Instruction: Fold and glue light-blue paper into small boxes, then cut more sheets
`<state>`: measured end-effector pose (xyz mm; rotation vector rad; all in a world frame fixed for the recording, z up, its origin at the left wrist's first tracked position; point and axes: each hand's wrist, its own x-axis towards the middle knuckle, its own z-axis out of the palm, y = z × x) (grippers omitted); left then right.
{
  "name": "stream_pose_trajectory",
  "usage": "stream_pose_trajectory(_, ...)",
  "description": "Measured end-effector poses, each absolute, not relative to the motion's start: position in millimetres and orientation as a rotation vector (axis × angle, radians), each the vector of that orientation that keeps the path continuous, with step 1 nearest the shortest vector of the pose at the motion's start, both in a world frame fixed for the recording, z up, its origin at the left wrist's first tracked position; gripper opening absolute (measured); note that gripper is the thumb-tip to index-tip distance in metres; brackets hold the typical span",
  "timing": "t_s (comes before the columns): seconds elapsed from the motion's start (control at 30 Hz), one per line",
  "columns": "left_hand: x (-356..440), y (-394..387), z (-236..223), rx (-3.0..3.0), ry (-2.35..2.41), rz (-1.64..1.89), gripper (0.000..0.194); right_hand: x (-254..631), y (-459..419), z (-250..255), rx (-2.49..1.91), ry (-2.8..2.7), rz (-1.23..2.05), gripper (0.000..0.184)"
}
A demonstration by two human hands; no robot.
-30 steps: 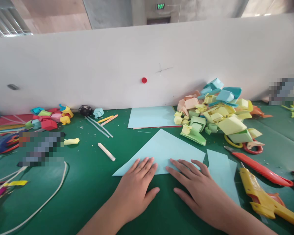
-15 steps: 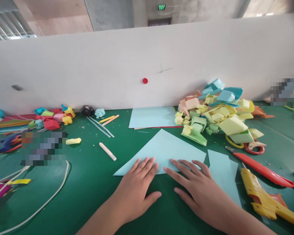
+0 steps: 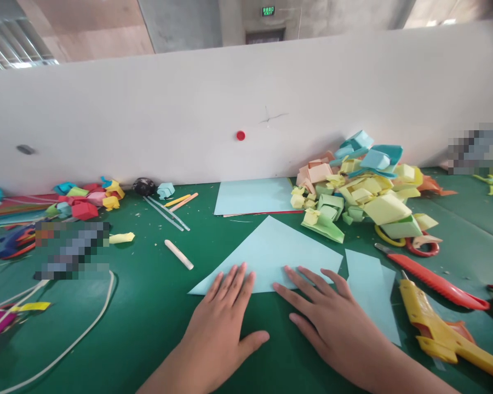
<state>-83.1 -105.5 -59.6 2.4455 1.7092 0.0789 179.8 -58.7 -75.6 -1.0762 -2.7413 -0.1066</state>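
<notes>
A light blue sheet of paper (image 3: 267, 249), folded to a triangular shape, lies on the green table with its peak pointing away from me. My left hand (image 3: 225, 317) rests flat near its lower left edge, fingertips on the paper and thumb stretched out to the side. On the lower right part of the sheet lie the spread fingertips of my right hand (image 3: 324, 312). Neither hand grips anything. Beside my right hand are light blue paper pieces (image 3: 367, 284). Left of the folded sheet lies a pale rounded stick (image 3: 179, 255).
Folded paper pieces (image 3: 386, 191) pile up at the back right, near a red utility knife (image 3: 439, 279) and yellow glue gun (image 3: 431, 323). Blue sheets (image 3: 254, 196) lie by the white partition (image 3: 168, 120). A white cable (image 3: 102, 312) curves at left.
My left hand has slid slightly left and back along the paper's lower edge. The right hand stays in nearly the same place on the sheet. The view has shifted a little.
</notes>
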Motion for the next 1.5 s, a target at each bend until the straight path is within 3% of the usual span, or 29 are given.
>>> stream_pose_trajectory(0.17, -110.3, -131.9, -67.9, 2.414, 1.898, 0.077, 0.087, 178.8, -62.9, -76.2, -1.078, -2.724, -0.159, 0.052)
stream_pose_trajectory(0.5, -161.2, -160.1, -66.7, 2.292, 2.208, -0.113, 0.067, 178.5, -65.2, -79.7, -1.078, -2.716, -0.194, 0.052)
stream_pose_trajectory(0.7, -162.7, -147.4, -60.6, 2.488, 2.485, -0.004, 0.077, 178.0, -63.9, -79.9, -1.066, -2.717, -0.233, 0.053)
stream_pose_trajectory(0.9, -120.8, -138.6, -48.2, 2.814, 2.168, 0.2, 0.057, 177.9, -63.3, -82.9, -1.053, -2.697, -0.257, 0.053)
stream_pose_trajectory(1.03, -93.8, -138.0, -57.2, 2.874, 1.72, 0.124, 0.066, 177.3, -63.4, -82.6, -1.05, -2.691, -0.273, 0.053)
stream_pose_trajectory(1.17, -89.8, -136.3, -63.4, 2.724, 1.651, 0.071, 0.074, 175.3, -63.3, -77.5, -1.047, -2.721, -0.281, 0.053)
stream_pose_trajectory(1.5, -91.0, -124.5, -34.2, 2.487, 1.633, -0.049, 0.058, 140.0, -73.1, -60.4, -0.814, -2.891, -0.213, 0.064)
